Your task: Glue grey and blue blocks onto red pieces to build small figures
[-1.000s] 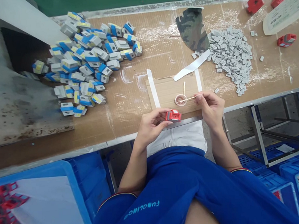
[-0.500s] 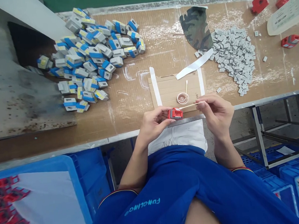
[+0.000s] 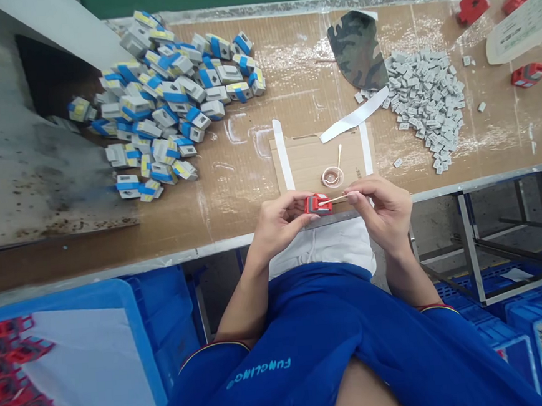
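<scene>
Bench edge (image 3: 200,251) below; left hand (image 3: 279,222) clamps red part (image 3: 318,204), right hand (image 3: 384,211) pinches swab (image 3: 334,200).

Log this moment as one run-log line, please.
left hand: holds red plastic part | right hand: pinches wooden swab, tip on part | nearby: small round dish

Two bare hands are seen, a left hand (image 3: 279,224) and a right hand (image 3: 384,211), with one red plastic block (image 3: 318,204), one thin wooden stick (image 3: 334,200) and three white paper strips (image 3: 282,155) counted.
</scene>
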{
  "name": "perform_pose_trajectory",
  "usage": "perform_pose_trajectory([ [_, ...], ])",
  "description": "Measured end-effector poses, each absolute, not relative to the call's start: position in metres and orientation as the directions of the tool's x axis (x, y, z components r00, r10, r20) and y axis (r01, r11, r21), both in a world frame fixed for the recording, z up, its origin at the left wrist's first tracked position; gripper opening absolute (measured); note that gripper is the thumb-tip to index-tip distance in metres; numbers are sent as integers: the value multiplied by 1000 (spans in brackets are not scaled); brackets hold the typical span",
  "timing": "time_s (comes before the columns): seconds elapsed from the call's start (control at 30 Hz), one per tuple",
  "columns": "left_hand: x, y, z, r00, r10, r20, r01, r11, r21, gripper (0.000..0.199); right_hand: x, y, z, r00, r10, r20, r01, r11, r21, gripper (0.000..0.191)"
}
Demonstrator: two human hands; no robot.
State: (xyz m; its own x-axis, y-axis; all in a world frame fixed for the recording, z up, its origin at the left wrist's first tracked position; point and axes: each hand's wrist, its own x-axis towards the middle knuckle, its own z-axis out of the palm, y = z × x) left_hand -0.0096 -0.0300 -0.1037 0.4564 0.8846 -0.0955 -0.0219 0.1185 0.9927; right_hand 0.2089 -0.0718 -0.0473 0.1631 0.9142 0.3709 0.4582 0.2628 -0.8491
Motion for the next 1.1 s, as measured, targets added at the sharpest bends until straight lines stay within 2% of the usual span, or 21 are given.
perform_pose_trajectory([
  [0.4, -9, -29, -102, 463, 883, -73, -53, 110, 993, 39, 206, -69, -46, 134, 914, 383, 471, 282, -836, 12],
  [0.7, -10, -29, -102, 461, 881, -104, -12, 123, 992, 39, 205, -67, -44, 116, 898, 425, 564, 293, -772, 16],
  [1.1, -9, -29, -100, 458, 883, -98, -23, 122, 992, 39, 205, -69, -41, 54, 874, 483, 595, 360, -718, 9],
])
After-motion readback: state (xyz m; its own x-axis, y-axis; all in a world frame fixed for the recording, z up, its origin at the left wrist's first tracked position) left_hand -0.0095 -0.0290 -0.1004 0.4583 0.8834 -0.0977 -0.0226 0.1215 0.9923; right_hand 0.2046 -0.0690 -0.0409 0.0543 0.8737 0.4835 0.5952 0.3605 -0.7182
